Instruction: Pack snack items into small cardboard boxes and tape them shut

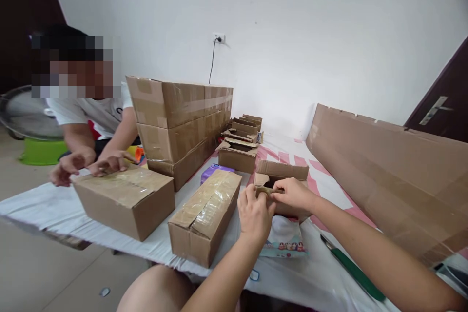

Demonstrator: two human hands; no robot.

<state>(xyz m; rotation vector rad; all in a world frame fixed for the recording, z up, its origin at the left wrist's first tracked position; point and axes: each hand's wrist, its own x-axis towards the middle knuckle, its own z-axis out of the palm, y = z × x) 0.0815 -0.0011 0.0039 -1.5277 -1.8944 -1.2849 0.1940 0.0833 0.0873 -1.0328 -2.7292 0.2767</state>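
Above the near edge of an open cardboard box [281,170], my left hand [255,212] is closed around a small tan, curved thing that looks like a roll of tape [262,189]. My right hand [294,193] pinches the same thing at its right end, fingertips close to the left ones. Fingers cover much of it. The box's back flap stands up, and its near side is partly hidden by my hands. Just below them lies a soft pack of wipes [287,248] with a white lid. A green-handled cutter [354,269] rests right of the pack.
Left of my hands lies a long taped box [206,212], with a purple pack [215,171] behind it. Stacked boxes [183,122] rise behind. A co-worker's hands [106,163] touch another box [124,200]. Open boxes [239,151] line up farther back. A large cardboard sheet [387,170] stands right.
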